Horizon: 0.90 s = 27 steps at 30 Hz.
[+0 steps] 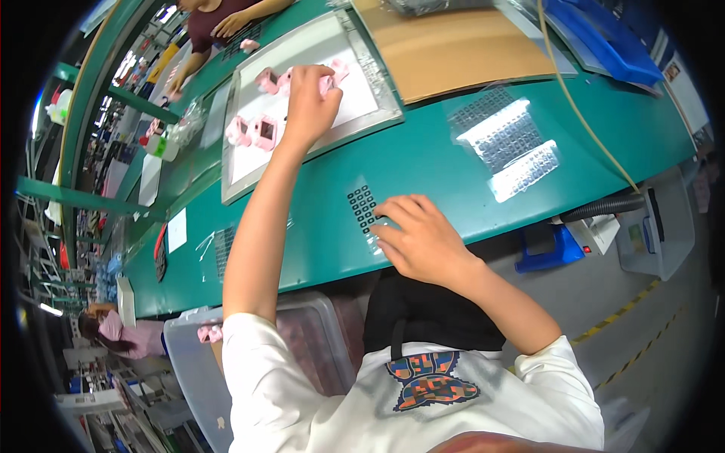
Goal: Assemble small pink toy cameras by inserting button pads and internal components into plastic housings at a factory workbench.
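My left hand reaches out over a white tray with a grey rim. Its thumb and fingers are closed around a small pink device, which they partly cover. Near it on the tray lie more pink devices, among them one with a dark square screen and another beside it. Closer to me, my right hand rests at the bench's front edge, fingers apart and bent. Its fingertips touch the right side of a sheet of small black square stickers lying flat.
Clear plastic sheets of dark pieces lie right on the green bench. Behind are brown cardboard and a blue tray. A yellowish cable hangs down at right. A plastic bin stands below. Another person sits across.
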Tool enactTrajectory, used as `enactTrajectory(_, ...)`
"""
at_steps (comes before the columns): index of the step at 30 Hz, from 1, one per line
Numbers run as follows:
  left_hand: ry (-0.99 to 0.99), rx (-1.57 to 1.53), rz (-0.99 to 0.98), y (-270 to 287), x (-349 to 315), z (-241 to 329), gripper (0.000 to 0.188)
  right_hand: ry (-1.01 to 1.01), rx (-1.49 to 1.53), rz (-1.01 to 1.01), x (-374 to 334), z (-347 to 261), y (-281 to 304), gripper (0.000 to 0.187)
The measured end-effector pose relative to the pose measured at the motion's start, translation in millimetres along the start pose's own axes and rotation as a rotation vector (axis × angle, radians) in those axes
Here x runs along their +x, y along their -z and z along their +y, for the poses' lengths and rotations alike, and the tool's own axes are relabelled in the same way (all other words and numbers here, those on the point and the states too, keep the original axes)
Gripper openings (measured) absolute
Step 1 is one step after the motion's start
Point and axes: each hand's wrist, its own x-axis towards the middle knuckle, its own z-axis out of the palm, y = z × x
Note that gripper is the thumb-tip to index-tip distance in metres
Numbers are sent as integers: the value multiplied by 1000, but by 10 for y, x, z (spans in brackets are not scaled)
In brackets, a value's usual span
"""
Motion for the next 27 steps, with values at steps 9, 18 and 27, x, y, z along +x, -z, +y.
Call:
enactTrajectory(9, 39, 115, -76, 24, -21, 202, 32, -9, 20, 14, -99, 120, 34, 15)
enactTrajectory(18, 479, -416, 395, 650, -1814, 1995, 5, 2, 80, -9, -105, -24, 75, 16)
enactTrajectory(27, 1191, -1163, 349, 363, -2616, 2394, 19, 26, 90, -53, -191, -161, 84, 15)
